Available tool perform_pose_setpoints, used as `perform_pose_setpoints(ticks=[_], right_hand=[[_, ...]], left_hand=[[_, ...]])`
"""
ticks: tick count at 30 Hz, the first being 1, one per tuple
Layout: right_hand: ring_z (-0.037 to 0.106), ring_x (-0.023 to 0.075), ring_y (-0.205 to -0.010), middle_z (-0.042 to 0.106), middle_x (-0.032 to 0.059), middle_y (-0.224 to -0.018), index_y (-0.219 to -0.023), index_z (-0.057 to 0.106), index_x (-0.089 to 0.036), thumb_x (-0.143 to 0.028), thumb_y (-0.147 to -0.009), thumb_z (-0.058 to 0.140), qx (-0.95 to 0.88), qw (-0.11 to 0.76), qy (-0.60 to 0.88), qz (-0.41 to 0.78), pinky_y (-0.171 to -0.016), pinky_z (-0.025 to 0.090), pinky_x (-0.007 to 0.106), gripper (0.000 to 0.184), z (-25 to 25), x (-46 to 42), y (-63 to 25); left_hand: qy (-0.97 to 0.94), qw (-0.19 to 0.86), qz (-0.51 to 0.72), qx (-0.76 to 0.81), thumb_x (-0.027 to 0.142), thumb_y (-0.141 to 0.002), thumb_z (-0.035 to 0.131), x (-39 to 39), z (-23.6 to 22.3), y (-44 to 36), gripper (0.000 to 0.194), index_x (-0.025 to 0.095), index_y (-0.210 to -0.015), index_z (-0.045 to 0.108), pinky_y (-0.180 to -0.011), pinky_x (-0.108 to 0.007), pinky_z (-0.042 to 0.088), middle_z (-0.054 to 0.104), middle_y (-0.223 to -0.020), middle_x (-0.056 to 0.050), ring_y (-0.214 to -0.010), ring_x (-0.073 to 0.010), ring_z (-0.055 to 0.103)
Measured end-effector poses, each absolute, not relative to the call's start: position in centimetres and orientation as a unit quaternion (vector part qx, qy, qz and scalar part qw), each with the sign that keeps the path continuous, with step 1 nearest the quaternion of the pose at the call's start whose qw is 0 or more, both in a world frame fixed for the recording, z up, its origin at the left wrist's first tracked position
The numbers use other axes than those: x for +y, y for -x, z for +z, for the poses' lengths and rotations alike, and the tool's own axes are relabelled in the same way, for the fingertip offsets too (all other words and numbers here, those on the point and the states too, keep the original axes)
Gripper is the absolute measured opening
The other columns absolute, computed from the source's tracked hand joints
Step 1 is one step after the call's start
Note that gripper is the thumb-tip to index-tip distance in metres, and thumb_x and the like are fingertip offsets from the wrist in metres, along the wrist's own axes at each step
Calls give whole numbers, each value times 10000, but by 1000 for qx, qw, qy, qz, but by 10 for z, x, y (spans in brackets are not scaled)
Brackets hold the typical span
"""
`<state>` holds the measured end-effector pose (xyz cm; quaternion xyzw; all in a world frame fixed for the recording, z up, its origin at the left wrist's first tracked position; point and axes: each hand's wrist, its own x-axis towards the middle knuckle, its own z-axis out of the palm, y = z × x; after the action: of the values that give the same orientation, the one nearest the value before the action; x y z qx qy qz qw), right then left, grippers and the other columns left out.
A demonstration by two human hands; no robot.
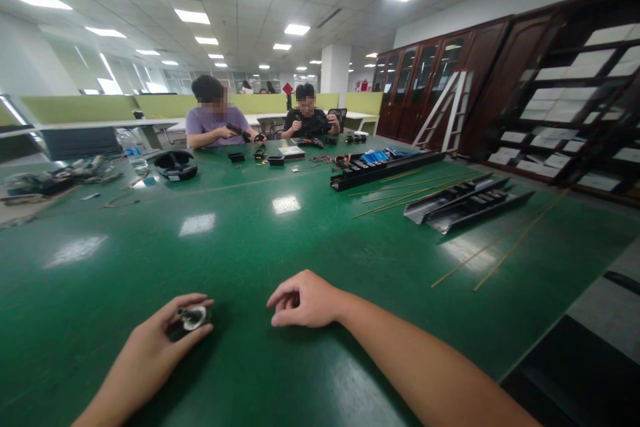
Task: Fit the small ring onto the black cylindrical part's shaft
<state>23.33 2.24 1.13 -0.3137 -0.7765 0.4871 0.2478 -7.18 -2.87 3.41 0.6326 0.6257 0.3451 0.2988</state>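
My left hand [165,330] is closed around a small metal piece with a round flange and a short stem [193,317], gripped between the thumb and the fingers a little above the green table. The stem points up and to the left, and the exact kind of the piece does not show. Across from it, my right hand [307,300] is near the tabletop with its fingers loosely bent. A gap separates its thumb from its fingertips, and no object shows between them. The two hands are apart.
The green table [240,247] reaches far forward. Black metal channels [470,203] and thin brass-coloured rods [520,240] lie at right. A black headset [175,165] and a cluttered pile [60,177] are at left. Two people [215,113] sit opposite, one holding a power drill [238,131].
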Motion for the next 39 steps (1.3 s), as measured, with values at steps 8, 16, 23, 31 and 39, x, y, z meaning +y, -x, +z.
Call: perform_pose_setpoints(ticks=[8,16,23,31,39], right_hand=[[607,105,-629,699,9,-903,-1373,384,-227,-139,-686,732,-730,336,415,427,-611,483,226,775,2,33,-235],[599,100,-649,685,21,-956,-1310,481,-227,-131,-689,723,-767,301,399,403,-601,462,214,673,2,31,-232],[577,91,-619,684,11,-919,-1158,597,-194,-127,-694,691,-786,281,394,385,-619,470,215,478,2,29,-232],[597,110,-647,699,8,-919,-1136,624,-208,-144,-686,693,-814,266,392,336,-642,458,228,461,7,25,-232],[581,98,-624,704,6,-943,-1145,626,-208,-153,-697,693,-815,260,391,340,-610,442,220,456,5,27,-232]], left_hand=[[-723,311,311,533,361,-737,756,11,19,-11,335,253,-1051,706,-950,-387,474,717,-1056,-42,-1007,-268,646],[-806,259,276,455,409,-849,657,0,15,-3,342,288,-1169,664,-890,-338,473,677,-1067,-61,-989,-238,615],[-774,256,293,500,373,-800,708,-2,8,-4,428,279,-1205,605,-939,-359,460,671,-1149,-52,-1044,-254,620],[-779,231,305,498,361,-804,689,-4,13,-4,247,262,-1027,651,-858,-329,458,683,-1019,-39,-958,-244,622],[-661,429,362,498,507,-919,487,-4,24,-9,374,210,-1110,608,-714,-283,436,657,-890,-37,-757,-192,569]])
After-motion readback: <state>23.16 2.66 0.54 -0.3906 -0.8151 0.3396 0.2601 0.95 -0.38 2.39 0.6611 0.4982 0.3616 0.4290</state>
